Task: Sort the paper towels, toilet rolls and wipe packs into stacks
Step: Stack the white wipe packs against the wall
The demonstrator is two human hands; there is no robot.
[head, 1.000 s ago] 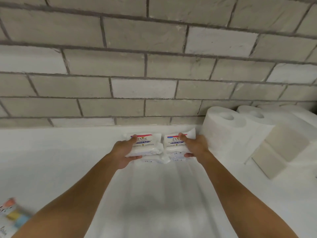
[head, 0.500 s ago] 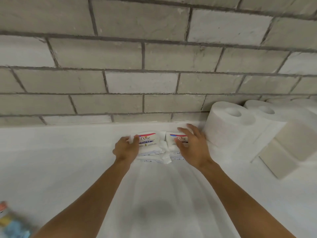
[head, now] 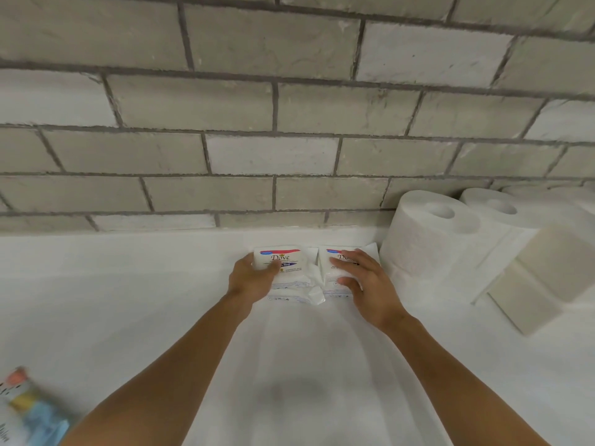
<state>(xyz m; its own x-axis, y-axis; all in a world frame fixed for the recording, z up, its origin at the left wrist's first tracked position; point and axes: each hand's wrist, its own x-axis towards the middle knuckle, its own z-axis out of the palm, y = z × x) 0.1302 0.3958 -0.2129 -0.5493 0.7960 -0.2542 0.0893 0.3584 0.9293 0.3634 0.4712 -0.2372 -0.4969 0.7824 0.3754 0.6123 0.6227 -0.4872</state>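
Note:
Two short stacks of white Dove wipe packs lie side by side against the brick wall on the white table. My left hand (head: 252,275) curls round the left edge of the left wipe pack stack (head: 291,268), thumb on its top pack. My right hand (head: 365,280) lies flat with straight fingers on top of the right wipe pack stack (head: 333,265). White toilet rolls (head: 428,243) stand stacked just right of the packs. Folded paper towels (head: 531,284) lean against the rolls at the right.
The grey brick wall (head: 289,123) rises right behind the packs. A colourful printed pack (head: 22,410) lies at the lower left corner. The white table cloth (head: 112,300) stretches bare to the left and toward me.
Both hands have lowered the top wipe packs onto the packs beneath. My right hand has flattened on its stack. The view has tilted slightly.

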